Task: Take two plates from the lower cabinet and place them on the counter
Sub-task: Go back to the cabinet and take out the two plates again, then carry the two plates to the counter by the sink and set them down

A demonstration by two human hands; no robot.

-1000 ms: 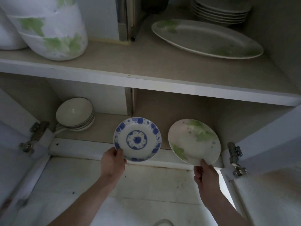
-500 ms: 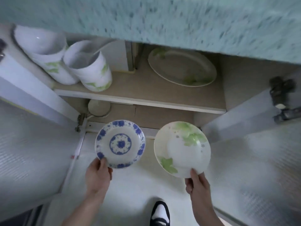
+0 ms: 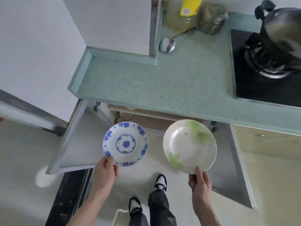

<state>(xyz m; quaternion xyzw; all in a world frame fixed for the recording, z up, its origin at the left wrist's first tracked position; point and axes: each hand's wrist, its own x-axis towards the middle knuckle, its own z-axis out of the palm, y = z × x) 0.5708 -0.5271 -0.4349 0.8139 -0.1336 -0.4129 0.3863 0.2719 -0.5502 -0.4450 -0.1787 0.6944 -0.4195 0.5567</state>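
We hold a plate in each hand, out in front of the open lower cabinet and short of the counter (image 3: 162, 85). Our left hand (image 3: 105, 172) pinches the near rim of the blue-patterned plate (image 3: 125, 143); our right hand (image 3: 199, 181) pinches the near rim of the green-leaf plate (image 3: 189, 146), thumb on top. Both plates lie beyond our fingers, toward the counter (its bare green stretch is just past them), so the set-down looks like a forward, upward reach.
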